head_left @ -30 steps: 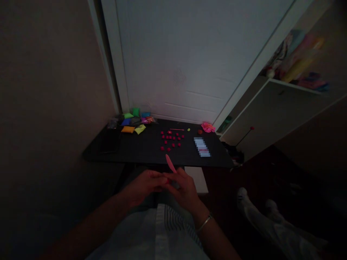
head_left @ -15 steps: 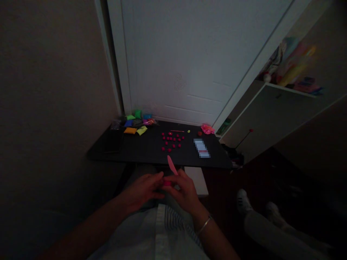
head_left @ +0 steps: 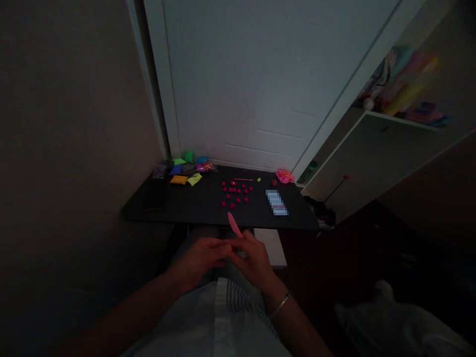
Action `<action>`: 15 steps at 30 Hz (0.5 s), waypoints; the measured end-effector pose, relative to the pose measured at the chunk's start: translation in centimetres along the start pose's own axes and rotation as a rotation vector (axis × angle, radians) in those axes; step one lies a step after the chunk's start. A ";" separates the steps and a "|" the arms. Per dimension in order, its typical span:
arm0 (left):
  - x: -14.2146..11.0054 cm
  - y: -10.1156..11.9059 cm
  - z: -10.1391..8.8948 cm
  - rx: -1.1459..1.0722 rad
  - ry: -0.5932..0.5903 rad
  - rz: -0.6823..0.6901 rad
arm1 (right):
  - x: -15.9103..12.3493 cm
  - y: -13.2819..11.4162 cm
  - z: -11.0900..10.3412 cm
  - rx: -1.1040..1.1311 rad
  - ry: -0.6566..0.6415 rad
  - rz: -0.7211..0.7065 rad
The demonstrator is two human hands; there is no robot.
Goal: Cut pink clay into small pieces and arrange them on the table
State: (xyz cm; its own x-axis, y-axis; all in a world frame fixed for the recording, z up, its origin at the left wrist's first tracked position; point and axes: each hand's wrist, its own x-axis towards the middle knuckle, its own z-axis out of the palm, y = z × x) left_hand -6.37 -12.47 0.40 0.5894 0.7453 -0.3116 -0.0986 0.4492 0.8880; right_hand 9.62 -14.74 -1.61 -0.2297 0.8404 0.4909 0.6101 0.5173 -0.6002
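Observation:
My left hand (head_left: pixel 206 256) and my right hand (head_left: pixel 253 259) meet at the fingertips above my lap, just in front of the table's near edge. The right one is closed and holds a pink plastic knife (head_left: pixel 234 225), its blade pointing up and away toward the table. Fingers of both hands pinch together around a small pink lump of clay, now hidden between them. Many small pink clay balls (head_left: pixel 238 200) lie scattered over the middle of the black table (head_left: pixel 193 210). Behind them rests a thin pink stick (head_left: pixel 243 179).
Colourful clay packets (head_left: pixel 179 179) lie at the back left, near a dark flat object (head_left: pixel 155 196). To the right are a blurred-out phone-like rectangle (head_left: pixel 276 202), a reddish ball (head_left: pixel 274 183) and a crumpled pink piece (head_left: pixel 284 176). Another person's leg (head_left: pixel 397 322) is at lower right.
The left fingers have closed in over the pink clay lump, which showed between the hands before. The other person's legs at lower right have shifted.

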 end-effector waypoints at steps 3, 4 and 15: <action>0.4 -0.6 0.0 0.054 -0.009 0.043 | -0.2 0.2 0.0 -0.072 -0.023 -0.032; 0.6 -0.7 0.0 0.065 -0.006 0.056 | -0.3 0.2 0.0 -0.083 -0.019 -0.036; 0.9 0.3 0.2 -0.121 0.030 0.002 | 0.0 0.6 -0.9 -0.003 0.089 0.005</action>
State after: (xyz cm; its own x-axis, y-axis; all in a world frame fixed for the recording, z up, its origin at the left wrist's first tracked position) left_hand -5.73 -11.75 0.47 0.5652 0.7598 -0.3213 -0.1969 0.5025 0.8419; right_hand 10.61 -14.61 -1.41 -0.1585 0.8250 0.5424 0.6137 0.5127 -0.6005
